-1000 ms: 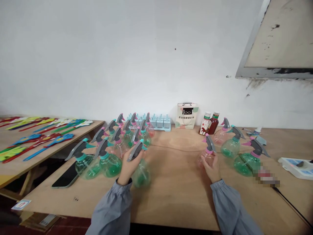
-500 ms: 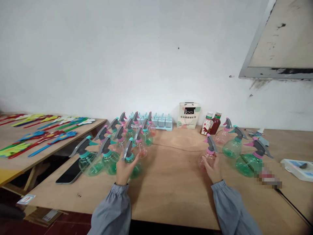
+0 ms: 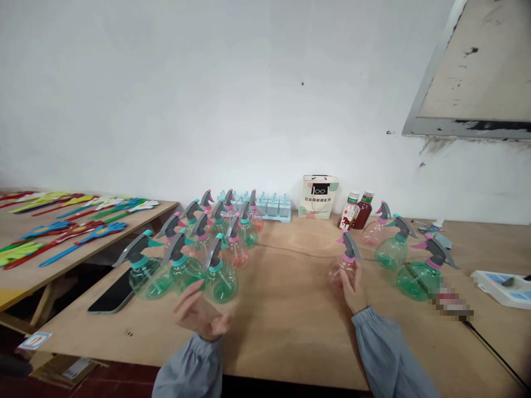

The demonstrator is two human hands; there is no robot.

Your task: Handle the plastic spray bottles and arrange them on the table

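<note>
My right hand (image 3: 352, 286) is wrapped round the right side of a pink spray bottle (image 3: 337, 272), which stands upright right of the table's middle. My left hand (image 3: 202, 315), slightly blurred, is empty with its fingers apart, just in front of a green spray bottle (image 3: 224, 284) with a teal collar. That bottle is the nearest right one of a group of several green and pink spray bottles on the left. Right of my right hand stand a green bottle (image 3: 417, 279), another green bottle (image 3: 390, 251) and a pink bottle (image 3: 374, 232).
A phone (image 3: 112, 293) lies at the left. Along the wall are light blue moulds (image 3: 272, 209), a paper bag (image 3: 317, 199) and two sauce bottles (image 3: 363, 211). A white tray (image 3: 504, 287) and a cable (image 3: 492, 344) lie right. Colourful hand-shaped sticks (image 3: 89, 235) cover the left table.
My left hand has let go of the front green bottle and drawn back toward me, fingers apart. My right hand still holds the pink bottle. The view has shifted slightly.
</note>
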